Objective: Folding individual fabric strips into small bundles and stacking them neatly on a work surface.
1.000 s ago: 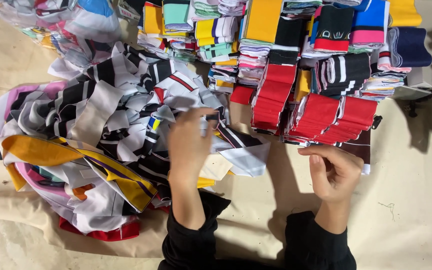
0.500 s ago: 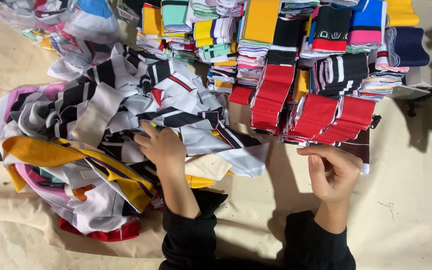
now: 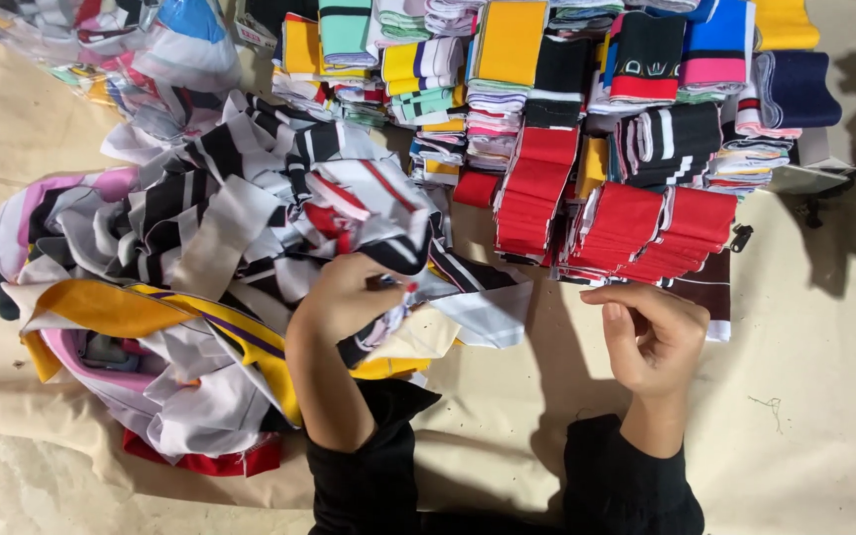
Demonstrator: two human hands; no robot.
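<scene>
My left hand (image 3: 344,297) is closed on a piece of white, black and pink striped fabric (image 3: 388,322) at the near edge of a loose heap of cloth pieces (image 3: 200,228). My right hand (image 3: 651,332) rests on the beige sheet (image 3: 824,327) with its fingers curled, just in front of the stacks of folded red pieces (image 3: 636,228). Nothing shows in the right hand. Both arms wear black sleeves.
Rows of folded knit pieces (image 3: 547,69) in yellow, teal, black, red and blue stand along the far side. A clear plastic bag of fabric (image 3: 151,50) lies at the far left. A yellow strip (image 3: 111,307) runs through the heap. Bare beige sheet lies to the right.
My left hand moved from the middle of the heap down toward me and now grips a striped piece at the heap's near edge. The right hand has stayed in place.
</scene>
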